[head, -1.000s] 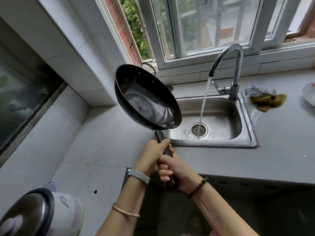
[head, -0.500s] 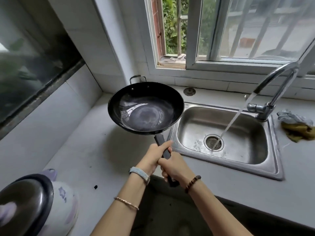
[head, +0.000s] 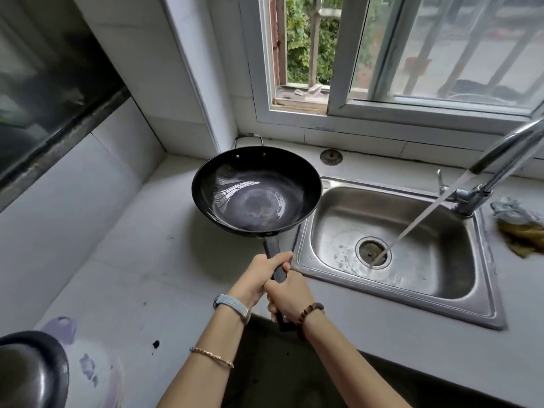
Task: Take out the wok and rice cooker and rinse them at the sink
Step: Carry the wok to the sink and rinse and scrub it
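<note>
Down at the far left, what looks like the rice cooker (head: 88, 375), white with purple patches and a dark glossy lid, sits half out of view on the pale matte countertop (head: 132, 275). The round black wok (head: 256, 192) hangs level above that counter just left of the sink, its inside shiny. The left hand (head: 256, 278) and right hand (head: 290, 295) both wrap its straight dark handle. Water slants from the chrome faucet (head: 506, 148) into the steel sink (head: 435, 231), with a crumpled cloth (head: 521, 228) beyond.

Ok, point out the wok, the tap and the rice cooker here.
wok (head: 250, 198): head view, inner bottom of the pan.
tap (head: 467, 200): head view, its metal base.
rice cooker (head: 91, 373): head view, white side wall.
</note>
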The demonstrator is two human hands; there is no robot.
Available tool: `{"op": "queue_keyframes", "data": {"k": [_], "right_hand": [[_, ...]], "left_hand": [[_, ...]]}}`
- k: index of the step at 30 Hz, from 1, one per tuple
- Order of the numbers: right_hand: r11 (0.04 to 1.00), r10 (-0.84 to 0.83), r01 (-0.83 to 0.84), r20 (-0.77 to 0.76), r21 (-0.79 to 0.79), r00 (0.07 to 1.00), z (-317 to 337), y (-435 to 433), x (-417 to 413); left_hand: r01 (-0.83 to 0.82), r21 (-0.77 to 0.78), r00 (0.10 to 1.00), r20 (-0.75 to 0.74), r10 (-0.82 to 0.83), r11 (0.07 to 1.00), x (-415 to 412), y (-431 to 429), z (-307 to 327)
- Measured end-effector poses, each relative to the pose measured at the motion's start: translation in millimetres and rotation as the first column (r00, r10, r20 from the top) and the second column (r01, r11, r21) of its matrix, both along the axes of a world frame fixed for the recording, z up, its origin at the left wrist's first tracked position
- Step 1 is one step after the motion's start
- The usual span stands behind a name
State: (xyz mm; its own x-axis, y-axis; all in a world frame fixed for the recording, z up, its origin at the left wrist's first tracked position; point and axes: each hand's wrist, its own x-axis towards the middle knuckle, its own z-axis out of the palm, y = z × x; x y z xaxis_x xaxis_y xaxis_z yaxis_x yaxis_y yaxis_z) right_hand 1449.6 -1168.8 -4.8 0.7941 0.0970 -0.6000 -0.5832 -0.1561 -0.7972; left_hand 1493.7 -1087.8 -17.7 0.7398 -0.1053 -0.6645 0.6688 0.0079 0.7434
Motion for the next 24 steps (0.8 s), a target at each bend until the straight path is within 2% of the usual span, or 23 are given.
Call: {"op": "queue_keyframes", "data": {"k": [7,11,13,17,24], "right_hand": [[1.0,0.007,-0.007,-0.001,0.01,1.0,-2,17,9],[0.999,0.031,-0.032,0.024,0.013,0.999,-5,27,12],[0.998,0.068,-0.069,0.037,0.015,0.997,-11,31,11],[0.985,0.161,-0.158,-0.036,0.073,0.986,-21,33,3],[0.981,0.192,-0.191,-0.054,0.018,0.98,-37,29,-4]], "left_hand": [[0.032,0.027,0.999,-0.011,-0.031,0.999,12,21,-11],[0.031,-0.009,0.999,-0.024,-0.031,0.999,15,32,-11],[0.031,-0.01,0.999,-0.033,-0.031,0.999,12,37,-13],[0.084,0.044,0.996,-0.04,-0.082,0.996,0,42,-21],[-0.035,0.057,0.997,-0.07,0.039,0.998,-11,40,-38]]}}
